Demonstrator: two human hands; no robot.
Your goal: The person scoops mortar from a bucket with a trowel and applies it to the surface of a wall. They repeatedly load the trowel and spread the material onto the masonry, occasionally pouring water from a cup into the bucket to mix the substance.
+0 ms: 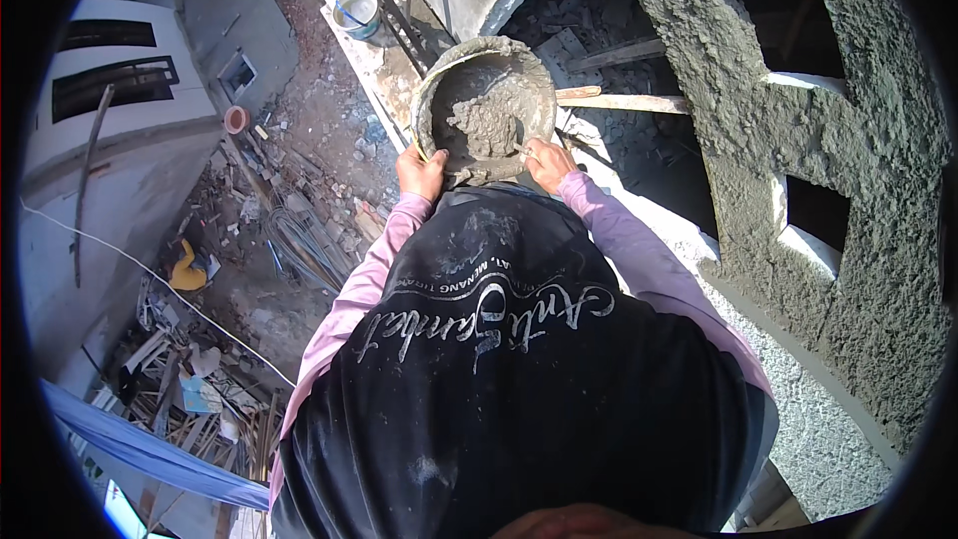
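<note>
A round bucket, its rim caked with grey cement, stands in front of me against my body. Wet mortar lies heaped inside it. My left hand is closed on the bucket's near left rim, thumb toward the inside. At the near right, my right hand is closed too, its fingers curled by the mortar. A small pale end sticks out from those fingers; the rest of what it belongs to is hidden.
A white pail rests on a plank at the far left. Rough mortar-coated wall with square openings rises on the right. Far below lie rubble, scrap wood and a person in yellow. A white cord crosses the left.
</note>
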